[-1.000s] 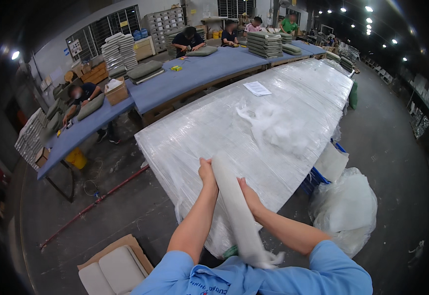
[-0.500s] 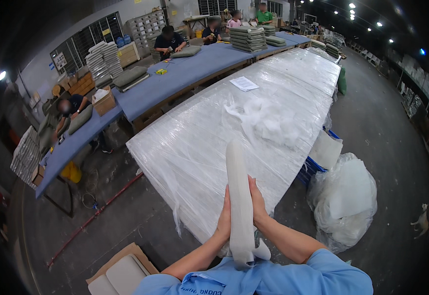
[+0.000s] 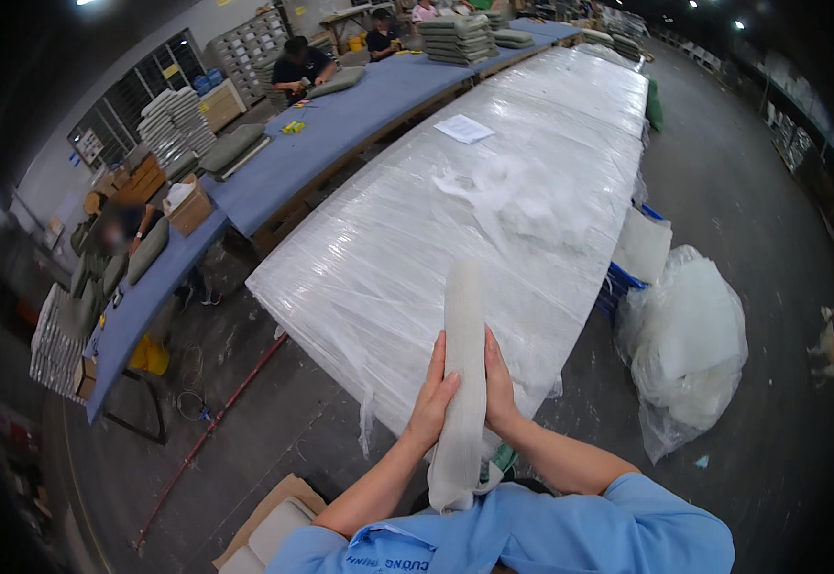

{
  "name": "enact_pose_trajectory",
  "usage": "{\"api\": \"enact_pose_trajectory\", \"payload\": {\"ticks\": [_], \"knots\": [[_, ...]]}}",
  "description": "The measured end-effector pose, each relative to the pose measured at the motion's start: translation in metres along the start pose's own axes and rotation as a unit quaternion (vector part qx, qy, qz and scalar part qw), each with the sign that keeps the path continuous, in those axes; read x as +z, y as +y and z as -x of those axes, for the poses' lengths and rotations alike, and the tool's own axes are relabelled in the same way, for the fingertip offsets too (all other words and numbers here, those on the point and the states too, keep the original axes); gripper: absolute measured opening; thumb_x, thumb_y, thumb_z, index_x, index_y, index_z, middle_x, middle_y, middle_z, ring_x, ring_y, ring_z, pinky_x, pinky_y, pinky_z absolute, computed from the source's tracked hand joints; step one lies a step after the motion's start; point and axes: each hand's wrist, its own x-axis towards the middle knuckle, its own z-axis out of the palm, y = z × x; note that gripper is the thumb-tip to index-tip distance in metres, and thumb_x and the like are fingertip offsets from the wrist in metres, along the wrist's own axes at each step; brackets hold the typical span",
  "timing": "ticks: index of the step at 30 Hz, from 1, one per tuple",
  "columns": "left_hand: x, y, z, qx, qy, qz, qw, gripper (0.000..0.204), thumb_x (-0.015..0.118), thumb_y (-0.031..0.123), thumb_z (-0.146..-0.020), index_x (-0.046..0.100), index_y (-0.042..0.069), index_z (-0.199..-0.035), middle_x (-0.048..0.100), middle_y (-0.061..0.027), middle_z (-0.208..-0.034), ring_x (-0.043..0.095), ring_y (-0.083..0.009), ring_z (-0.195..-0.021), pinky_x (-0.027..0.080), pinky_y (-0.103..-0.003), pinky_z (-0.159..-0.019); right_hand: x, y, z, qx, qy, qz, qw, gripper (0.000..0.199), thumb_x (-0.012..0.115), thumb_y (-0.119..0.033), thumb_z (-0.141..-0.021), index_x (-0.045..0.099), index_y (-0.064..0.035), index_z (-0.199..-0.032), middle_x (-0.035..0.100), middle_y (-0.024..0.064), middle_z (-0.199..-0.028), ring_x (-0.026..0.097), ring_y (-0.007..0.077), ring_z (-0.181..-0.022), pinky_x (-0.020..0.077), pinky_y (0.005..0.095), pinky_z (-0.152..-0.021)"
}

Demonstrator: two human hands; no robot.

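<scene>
An off-white fabric-covered cushion (image 3: 465, 373) stands on edge in front of my chest, its long narrow side toward me. My left hand (image 3: 433, 394) presses on its left face, with the thumb at the edge. Against the right face lies my right hand (image 3: 499, 383), fingers pointing up and away. Beyond the cushion stretches a long table (image 3: 369, 258) wrapped in clear plastic film. A heap of thin white wadding (image 3: 513, 196) and a sheet of paper (image 3: 465, 128) lie on it.
A blue-topped table (image 3: 340, 124) runs along the left, with people handling grey-green cushions (image 3: 147, 251). At right a plastic bag of white sheets (image 3: 685, 344) stands near a blue crate (image 3: 625, 279). Pale cushions (image 3: 278, 533) rest on cardboard at lower left; a red pipe (image 3: 216, 435) crosses the floor.
My view has tipped downward, shifting the far tables up. The cushion has turned slightly between my hands, and my left thumb now shows at its edge. The loose flap near my chest shows less.
</scene>
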Motion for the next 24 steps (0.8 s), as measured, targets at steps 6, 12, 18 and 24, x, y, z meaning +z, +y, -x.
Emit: {"api": "enact_pose_trajectory", "payload": {"ticks": [6, 12, 18, 24], "knots": [[-0.018, 0.017, -0.008, 0.008, -0.031, 0.025, 0.999, 0.086, 0.05, 0.028, -0.106, 0.005, 0.0, -0.173, 0.007, -0.0211, -0.181, 0.009, -0.0315, -0.167, 0.013, -0.04, -0.134, 0.029, -0.014, 0.004, -0.036, 0.035, 0.034, 0.998, 0.074, 0.037, -0.046, -0.118, 0.021, 0.0046, -0.17, 0.03, 0.0214, -0.173, 0.031, 0.0287, -0.16, 0.026, 0.0379, -0.13], [-0.03, 0.014, -0.027, 0.02, -0.079, 0.04, 0.996, 0.083, 0.049, 0.025, -0.107, 0.005, 0.0, -0.173, 0.009, -0.0208, -0.181, 0.01, -0.0302, -0.167, 0.013, -0.04, -0.134, 0.033, -0.016, -0.004, -0.073, 0.074, 0.093, 0.99, 0.072, 0.038, -0.044, -0.118, 0.023, 0.0058, -0.169, 0.03, 0.0228, -0.174, 0.028, 0.0297, -0.161, 0.0219, 0.0375, -0.131], [-0.027, 0.02, -0.043, -0.03, -0.068, 0.012, 0.997, 0.078, 0.043, 0.032, -0.113, 0.005, 0.0, -0.173, 0.008, -0.0203, -0.181, 0.008, -0.0306, -0.168, 0.012, -0.039, -0.134, 0.041, -0.033, -0.005, -0.036, 0.079, 0.096, 0.992, 0.074, 0.035, -0.048, -0.118, 0.022, 0.005, -0.169, 0.023, 0.024, -0.176, 0.02, 0.0321, -0.164, 0.0175, 0.0396, -0.133], [-0.018, 0.013, -0.044, 0.026, -0.059, -0.086, 0.994, 0.083, 0.036, 0.051, -0.115, 0.006, 0.0, -0.173, 0.007, -0.0215, -0.18, 0.006, -0.0336, -0.167, 0.011, -0.042, -0.133, 0.046, -0.041, 0.011, -0.063, 0.076, 0.182, 0.978, 0.075, 0.03, -0.049, -0.118, 0.016, 0.003, -0.171, 0.016, 0.0237, -0.178, 0.012, 0.0351, -0.166, 0.0118, 0.0425, -0.134]]}}
